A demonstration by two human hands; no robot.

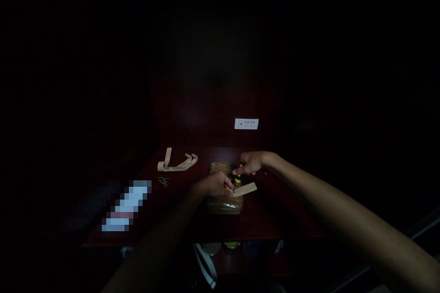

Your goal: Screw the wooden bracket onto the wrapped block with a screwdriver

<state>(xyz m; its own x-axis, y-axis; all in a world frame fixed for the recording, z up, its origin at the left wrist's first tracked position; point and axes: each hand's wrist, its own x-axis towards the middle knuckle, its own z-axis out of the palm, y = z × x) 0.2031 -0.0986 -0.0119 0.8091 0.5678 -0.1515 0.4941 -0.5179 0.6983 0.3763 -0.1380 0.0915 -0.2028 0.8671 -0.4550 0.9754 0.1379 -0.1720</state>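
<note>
My right hand (pixel 252 163) is closed around the handle of a yellow and black screwdriver (pixel 238 178), which stands nearly upright with its tip pointing down. Its tip meets a pale, flat wooden piece (pixel 245 189). Pinched at that same spot, my left hand (pixel 218 184) grips the near end of the wooden piece beside the screwdriver's tip. Whether a screw sits under the tip is too small and dark to tell. Beneath both lies a brown block wrapped in clear plastic (pixel 225 206), partly covered by my left hand.
On the dark red table (pixel 275 219), a curved wooden part (pixel 177 167) lies at the back left. Several screws (pixel 164 181) are scattered in front of it. A blurred-out pale sheet (pixel 127 206) lies left. A socket panel (pixel 246 123) is on the wall; a pale strap (pixel 206 266) hangs below the table edge.
</note>
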